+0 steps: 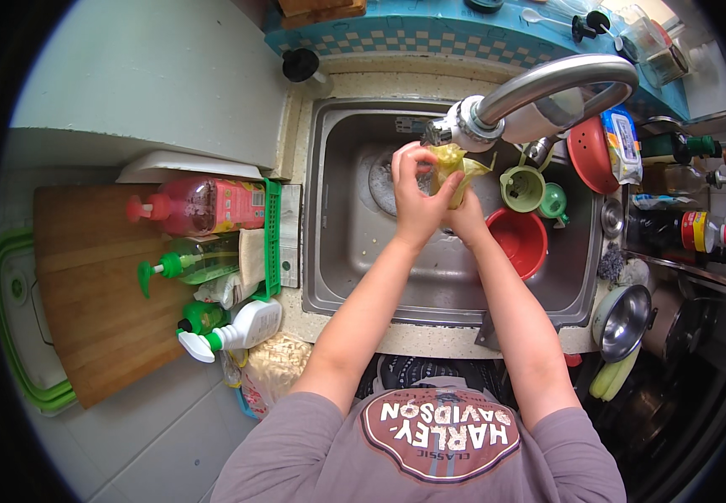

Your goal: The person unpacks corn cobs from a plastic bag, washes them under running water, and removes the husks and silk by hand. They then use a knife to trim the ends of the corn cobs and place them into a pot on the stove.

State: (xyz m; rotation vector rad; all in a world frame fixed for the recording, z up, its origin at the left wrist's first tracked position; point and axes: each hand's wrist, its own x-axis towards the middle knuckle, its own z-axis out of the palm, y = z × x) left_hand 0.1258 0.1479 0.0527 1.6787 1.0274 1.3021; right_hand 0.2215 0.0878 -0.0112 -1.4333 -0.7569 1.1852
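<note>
Over the steel sink (363, 276), my two hands hold a yellow-green leafy vegetable (454, 166) close under the faucet head (463, 126). My left hand (416, 195) has its fingers curled at the vegetable's left side, with the thumb across its front. Lower and to the right, my right hand (466, 217) grips it from beneath, partly hidden behind the left thumb. Whether water is running cannot be told. A red plastic bowl (517, 242), a light green cup (523, 188) and a small green container (553, 201) stand in the sink's right part.
Pump bottles (224, 204), a green plastic basket (273, 239) and a white spray bottle (256, 324) lie left of the sink. A wooden board (99, 283) is farther left. At the right are a red colander (589, 154), a metal bowl (623, 324) and a bottle rack (683, 267).
</note>
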